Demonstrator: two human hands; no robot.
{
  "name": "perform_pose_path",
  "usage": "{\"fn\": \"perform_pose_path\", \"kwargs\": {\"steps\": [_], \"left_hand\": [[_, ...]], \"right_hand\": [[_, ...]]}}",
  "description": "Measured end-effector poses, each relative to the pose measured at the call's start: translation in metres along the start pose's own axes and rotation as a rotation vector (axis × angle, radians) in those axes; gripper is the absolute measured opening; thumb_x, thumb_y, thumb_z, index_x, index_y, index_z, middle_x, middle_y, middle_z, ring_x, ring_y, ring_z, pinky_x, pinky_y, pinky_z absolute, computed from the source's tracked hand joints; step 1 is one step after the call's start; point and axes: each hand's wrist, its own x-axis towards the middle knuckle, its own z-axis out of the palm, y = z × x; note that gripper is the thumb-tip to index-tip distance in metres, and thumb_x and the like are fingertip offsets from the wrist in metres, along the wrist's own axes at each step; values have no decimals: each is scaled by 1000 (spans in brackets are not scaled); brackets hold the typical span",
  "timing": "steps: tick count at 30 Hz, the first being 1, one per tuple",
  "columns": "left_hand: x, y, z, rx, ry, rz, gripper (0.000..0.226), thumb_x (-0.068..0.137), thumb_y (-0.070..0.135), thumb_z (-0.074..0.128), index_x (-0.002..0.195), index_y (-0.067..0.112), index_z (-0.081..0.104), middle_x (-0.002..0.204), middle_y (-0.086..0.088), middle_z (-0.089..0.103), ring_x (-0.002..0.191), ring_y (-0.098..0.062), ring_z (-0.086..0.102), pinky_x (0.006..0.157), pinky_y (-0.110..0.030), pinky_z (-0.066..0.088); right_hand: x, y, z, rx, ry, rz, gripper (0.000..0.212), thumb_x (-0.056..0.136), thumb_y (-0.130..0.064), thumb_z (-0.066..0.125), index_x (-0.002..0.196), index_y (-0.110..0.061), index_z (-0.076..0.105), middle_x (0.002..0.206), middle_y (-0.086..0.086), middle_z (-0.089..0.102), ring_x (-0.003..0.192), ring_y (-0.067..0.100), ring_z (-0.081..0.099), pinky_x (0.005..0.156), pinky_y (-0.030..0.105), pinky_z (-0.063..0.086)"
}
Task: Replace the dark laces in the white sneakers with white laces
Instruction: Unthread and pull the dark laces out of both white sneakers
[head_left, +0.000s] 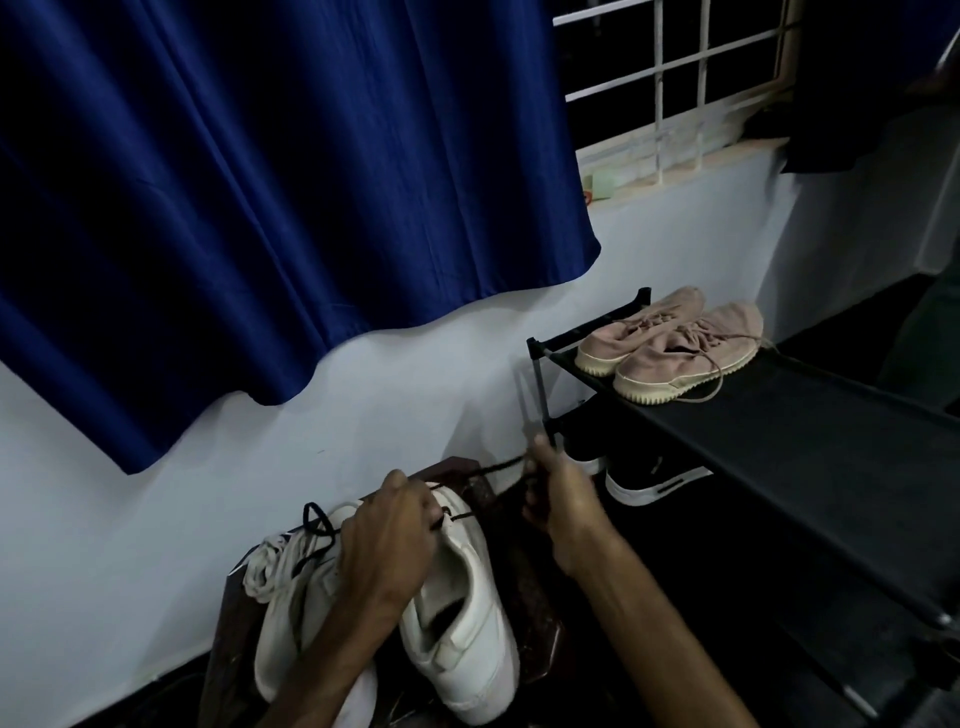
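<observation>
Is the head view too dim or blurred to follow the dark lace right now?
Head view: dim overall, nearly black under the rack; the right hand gripping the dark lace is motion-blurred, the lace soft but traceable against the pale wall; the left hand on the white sneaker is sharper.

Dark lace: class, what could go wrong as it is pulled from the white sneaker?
1. The dark lace runs taut from the right hand to the sneaker; a snag could tug the sneaker off the stool despite the left hand.
2. The white laces lie loose by the stool's edge and may slide off.
</observation>
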Motion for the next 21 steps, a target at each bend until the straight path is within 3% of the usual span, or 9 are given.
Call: {"fn": "perform_pose_path", "kwargs": {"steps": [3, 5, 7, 10, 12, 14, 16, 18, 21], "left_hand": [[-4, -4, 7, -111, 74, -77, 11, 97, 27, 51, 94, 20, 59, 104, -1, 52, 93, -31, 62, 76, -42, 48], [-2, -9, 16, -255, 63, -84, 10, 96, 22, 55, 89, 16, 59, 100, -5, 57, 91, -33, 61, 75, -41, 46], [1, -14, 20, -330, 5, -80, 10, 95, 18, 58, 85, 17, 58, 95, -6, 64, 92, -31, 61, 76, -39, 45], [6, -12, 21, -334, -59, -154, 7, 93, 19, 60, 86, 17, 60, 93, -5, 70, 94, -29, 62, 80, -36, 45], [8, -10, 24, -366, -92, -179, 10, 93, 16, 59, 83, 15, 59, 88, -6, 70, 86, -27, 64, 73, -34, 48], [11, -11, 17, -662, -162, -258, 18, 97, 6, 53, 80, 10, 57, 81, -11, 67, 64, -20, 62, 54, -28, 50], [15, -14, -5, -1100, -203, -377, 20, 97, -6, 45, 82, 3, 53, 85, -18, 62, 60, -18, 65, 43, -25, 51], [25, -28, -27, -1296, -89, -473, 16, 98, -7, 42, 90, 0, 53, 88, -17, 60, 65, -20, 68, 42, -28, 54], [32, -54, -41, -1026, 144, -546, 12, 99, 6, 48, 101, 8, 59, 94, -11, 63, 63, -23, 55, 43, -27, 49]], "right_hand": [[-22, 34, 10, -288, -99, -135, 28, 90, -44, 62, 80, -17, 60, 65, -7, 59, 57, 5, 52, 52, 19, 41], [-24, 55, 19, -538, -161, -224, 50, 69, -63, 69, 95, -22, 56, 90, -10, 64, 83, 6, 59, 75, 25, 49], [-25, 62, 23, -719, -96, -310, 66, 61, -67, 69, 108, -26, 47, 105, -10, 62, 100, 7, 59, 88, 26, 48], [-33, 63, 20, -677, 41, -362, 67, 71, -58, 72, 114, -24, 34, 110, -4, 61, 104, 16, 62, 85, 26, 48], [-41, 65, 20, -767, 216, -463, 58, 82, -52, 64, 117, -22, 29, 108, 1, 63, 101, 23, 64, 78, 27, 44], [-49, 66, 23, -925, 318, -568, 42, 91, -47, 52, 113, -21, 26, 102, 3, 64, 96, 25, 65, 72, 30, 42], [-50, 69, 25, -1038, 373, -604, 36, 93, -43, 45, 111, -19, 26, 99, 4, 65, 94, 26, 65, 71, 33, 44], [-49, 71, 28, -1059, 404, -580, 37, 94, -44, 44, 115, -17, 28, 98, 4, 65, 93, 26, 65, 72, 36, 46], [-49, 72, 31, -1033, 389, -537, 34, 94, -42, 46, 114, -19, 31, 103, 2, 61, 98, 24, 62, 75, 35, 46]]}}
